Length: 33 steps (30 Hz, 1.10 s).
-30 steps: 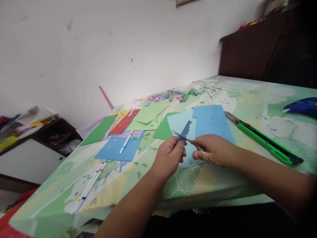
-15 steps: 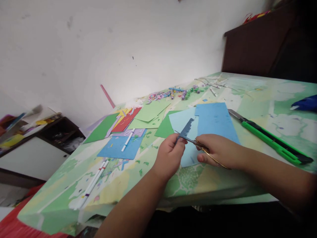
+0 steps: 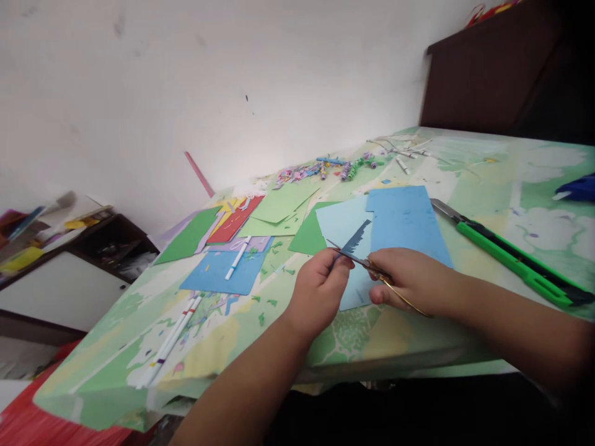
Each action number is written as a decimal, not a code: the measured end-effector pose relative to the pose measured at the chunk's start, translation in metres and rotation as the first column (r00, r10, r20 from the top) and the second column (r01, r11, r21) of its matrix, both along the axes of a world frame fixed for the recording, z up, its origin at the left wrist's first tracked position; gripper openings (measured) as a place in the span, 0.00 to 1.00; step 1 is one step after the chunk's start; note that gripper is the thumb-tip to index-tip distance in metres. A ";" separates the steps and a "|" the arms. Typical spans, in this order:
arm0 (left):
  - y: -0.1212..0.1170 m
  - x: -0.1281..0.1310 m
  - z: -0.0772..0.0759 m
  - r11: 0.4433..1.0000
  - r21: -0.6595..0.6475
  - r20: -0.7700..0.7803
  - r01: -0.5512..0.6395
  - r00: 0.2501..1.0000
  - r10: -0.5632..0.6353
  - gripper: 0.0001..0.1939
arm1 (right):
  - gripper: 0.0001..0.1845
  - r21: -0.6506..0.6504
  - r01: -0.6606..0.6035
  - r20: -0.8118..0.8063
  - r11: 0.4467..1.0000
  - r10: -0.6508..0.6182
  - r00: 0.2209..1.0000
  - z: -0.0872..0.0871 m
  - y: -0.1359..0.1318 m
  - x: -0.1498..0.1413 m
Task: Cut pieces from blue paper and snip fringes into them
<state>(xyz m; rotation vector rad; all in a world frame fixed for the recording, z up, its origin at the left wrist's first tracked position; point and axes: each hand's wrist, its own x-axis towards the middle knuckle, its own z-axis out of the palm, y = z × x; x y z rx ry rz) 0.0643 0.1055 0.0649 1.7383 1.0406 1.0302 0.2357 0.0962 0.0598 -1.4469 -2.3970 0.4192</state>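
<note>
My left hand (image 3: 320, 282) pinches the near end of a dark blue fringed strip (image 3: 357, 238), whose far part shows a row of fine cuts along one edge. In my right hand (image 3: 404, 279) is a pair of scissors (image 3: 393, 288) with gold handles, its dark blades lying across the strip just beside my left fingertips. Below the hands lie a pale blue sheet (image 3: 341, 217) and a brighter blue sheet (image 3: 400, 214). A green box cutter (image 3: 515, 257) with its blade out rests to the right of my right hand.
Green sheets (image 3: 193, 235), a red sheet (image 3: 236, 220), another blue sheet (image 3: 223, 272) and white sticks (image 3: 174, 337) lie on the left. Curled coloured pieces (image 3: 353, 168) sit near the wall. A blue tool (image 3: 579, 189) is at the right edge.
The fringed strip has tilted slightly to the right and the scissor blades have shifted a little along it. The whole view has moved slightly; both hands keep their hold.
</note>
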 end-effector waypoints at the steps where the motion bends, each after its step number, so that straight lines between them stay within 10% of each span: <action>1: 0.000 0.000 0.000 1.000 -0.009 0.005 0.001 1.000 -0.001 0.09 | 0.21 0.001 -0.002 0.000 1.000 0.002 1.000 0.000 0.000 0.000; 22: 0.004 0.001 0.002 0.912 -0.263 0.414 0.316 0.890 -0.190 0.10 | 0.25 0.107 0.050 0.052 0.993 -0.056 0.997 0.000 0.000 0.001; 33: -0.002 0.004 0.008 0.998 -0.043 0.149 0.051 0.988 -0.044 0.13 | 0.22 0.091 0.055 0.000 0.994 -0.055 0.998 -0.001 0.003 0.002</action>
